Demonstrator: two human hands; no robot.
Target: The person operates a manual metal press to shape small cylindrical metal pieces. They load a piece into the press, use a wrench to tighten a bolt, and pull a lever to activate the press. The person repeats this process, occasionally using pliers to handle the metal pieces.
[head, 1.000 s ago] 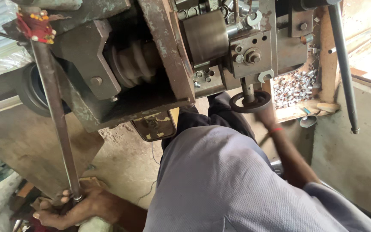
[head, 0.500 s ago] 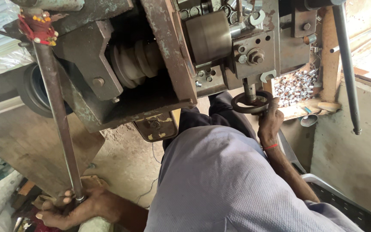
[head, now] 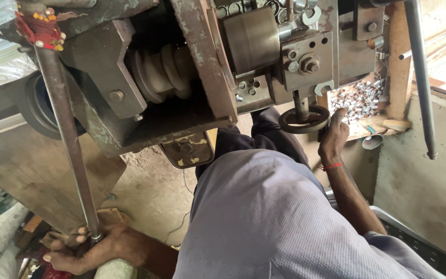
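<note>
Lever rod (head: pixel 65 139) rises from the lower left, its foot clenched in the left hand (head: pixel 86 250). Farther up, the right hand (head: pixel 333 137) grasps the dark handwheel (head: pixel 304 119) under the rusty machine (head: pixel 192 62); steady, small turns seem wise.

1. A small metal plate (head: pixel 187 150), roughly rectangular with rounded corners, hangs under the machine's frame just left of the person's dark trouser leg. Its face is dark, with worn yellow paint along its edges and a small round emblem near its middle. It reads as a machine label; any marking is too worn to make out.

2. No packages, signs or screens show.
</note>
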